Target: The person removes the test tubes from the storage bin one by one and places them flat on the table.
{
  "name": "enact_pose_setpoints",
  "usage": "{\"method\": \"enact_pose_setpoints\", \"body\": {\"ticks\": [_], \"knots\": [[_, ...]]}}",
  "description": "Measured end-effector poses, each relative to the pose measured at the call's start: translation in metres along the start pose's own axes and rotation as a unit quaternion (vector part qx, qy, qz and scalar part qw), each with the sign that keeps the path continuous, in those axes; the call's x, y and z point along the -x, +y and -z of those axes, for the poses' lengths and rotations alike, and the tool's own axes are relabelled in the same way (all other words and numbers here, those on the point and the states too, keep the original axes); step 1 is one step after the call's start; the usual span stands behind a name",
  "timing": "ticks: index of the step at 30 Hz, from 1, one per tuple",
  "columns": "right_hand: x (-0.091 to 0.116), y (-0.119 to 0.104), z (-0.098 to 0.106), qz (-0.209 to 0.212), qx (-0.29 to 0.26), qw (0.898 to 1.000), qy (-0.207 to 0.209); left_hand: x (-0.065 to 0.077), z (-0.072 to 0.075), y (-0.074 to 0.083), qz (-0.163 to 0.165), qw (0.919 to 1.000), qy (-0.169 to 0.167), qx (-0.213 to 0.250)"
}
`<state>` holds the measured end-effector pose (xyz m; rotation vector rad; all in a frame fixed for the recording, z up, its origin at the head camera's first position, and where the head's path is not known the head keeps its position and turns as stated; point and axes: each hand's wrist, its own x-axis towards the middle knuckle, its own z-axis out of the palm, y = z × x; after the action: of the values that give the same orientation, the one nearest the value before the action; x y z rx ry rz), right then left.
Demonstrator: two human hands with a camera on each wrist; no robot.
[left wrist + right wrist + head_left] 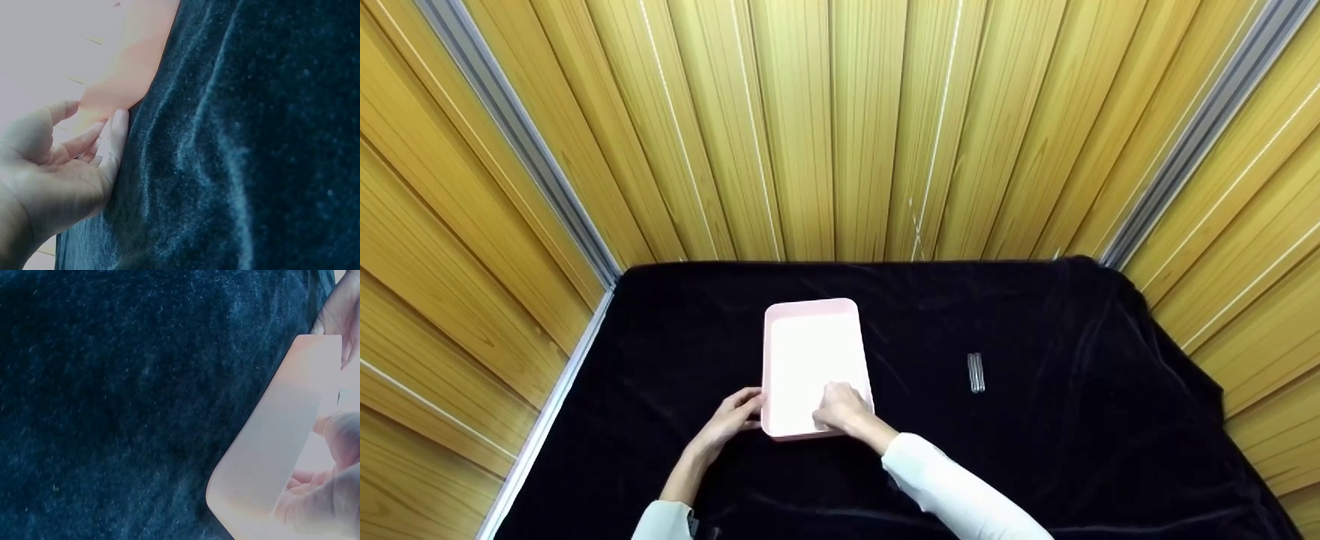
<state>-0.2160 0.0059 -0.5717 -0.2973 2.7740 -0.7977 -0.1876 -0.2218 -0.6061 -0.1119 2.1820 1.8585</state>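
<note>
A shallow pale pink tray (810,307) lies lengthwise on the dark cloth, its inside washed out by glare. My left hand (737,411) touches the outside of its left wall near the front corner. In the left wrist view, the thumb and fairly straight fingers of that hand (67,163) meet the tray's wall (129,73). Over the front right part of the tray, my right hand (841,407) reaches down inside with curled fingers. The right wrist view shows this hand (332,489) behind the tray's wall (264,439); whether it holds anything is hidden by glare.
Several slim, clear rods (976,373) lie side by side on the cloth, right of the tray. Black velvety cloth (1072,450) with folds covers the table. Yellow wood-patterned panels (840,127) with grey metal posts (532,142) enclose the back and sides.
</note>
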Motion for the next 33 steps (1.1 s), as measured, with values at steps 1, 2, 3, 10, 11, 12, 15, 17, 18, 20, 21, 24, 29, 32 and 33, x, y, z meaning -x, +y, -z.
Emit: {"method": "enact_pose_setpoints", "body": {"ticks": [1,2,3,10,11,12,15,17,18,20,21,24,29,32,33], "knots": [[0.000,0.001,0.001,0.007,0.002,1.000,0.001,0.000,0.000,0.000,0.000,1.0000,0.000,0.000],[0.000,0.003,0.002,0.014,0.002,1.000,0.004,0.000,0.000,0.000,-0.001,1.0000,-0.003,0.000],[0.000,0.004,0.003,0.022,0.001,1.000,0.006,0.000,0.000,0.000,-0.001,1.0000,-0.003,-0.001],[-0.001,0.009,0.008,0.060,-0.021,0.998,0.010,0.001,0.001,-0.002,-0.001,1.0000,-0.002,-0.001],[-0.002,0.009,0.009,0.062,-0.025,0.998,0.007,0.001,0.001,-0.002,-0.001,1.0000,-0.002,-0.001],[-0.002,0.009,0.010,0.061,-0.032,0.998,0.002,0.001,0.001,-0.002,0.001,1.0000,-0.002,-0.001],[-0.003,0.011,0.013,0.059,-0.044,0.997,-0.005,0.000,0.001,-0.002,0.001,1.0000,0.000,-0.001],[-0.004,0.012,0.016,0.062,-0.050,0.997,-0.004,0.000,0.001,-0.001,0.001,1.0000,-0.001,-0.003],[-0.004,0.012,0.018,0.063,-0.054,0.997,-0.005,0.000,0.000,0.000,0.000,1.0000,-0.001,-0.004],[-0.005,0.013,0.022,0.067,-0.058,0.996,-0.003,0.000,0.000,0.000,-0.001,1.0000,-0.003,-0.005],[-0.005,0.014,0.025,0.070,-0.059,0.996,-0.003,-0.001,0.000,0.000,-0.001,1.0000,-0.003,-0.006],[-0.006,0.014,0.034,0.072,-0.055,0.996,0.002,-0.001,0.000,-0.001,-0.001,1.0000,-0.006,-0.007],[-0.007,0.014,0.051,0.051,-0.073,0.996,0.007,-0.001,0.000,-0.001,-0.003,0.9999,-0.009,-0.005],[-0.009,0.014,0.061,0.046,-0.085,0.995,0.019,-0.001,0.000,-0.001,-0.004,1.0000,-0.008,-0.004],[-0.009,0.015,0.064,0.046,-0.088,0.995,0.026,-0.001,0.000,-0.001,-0.005,0.9999,-0.008,-0.005]]}}
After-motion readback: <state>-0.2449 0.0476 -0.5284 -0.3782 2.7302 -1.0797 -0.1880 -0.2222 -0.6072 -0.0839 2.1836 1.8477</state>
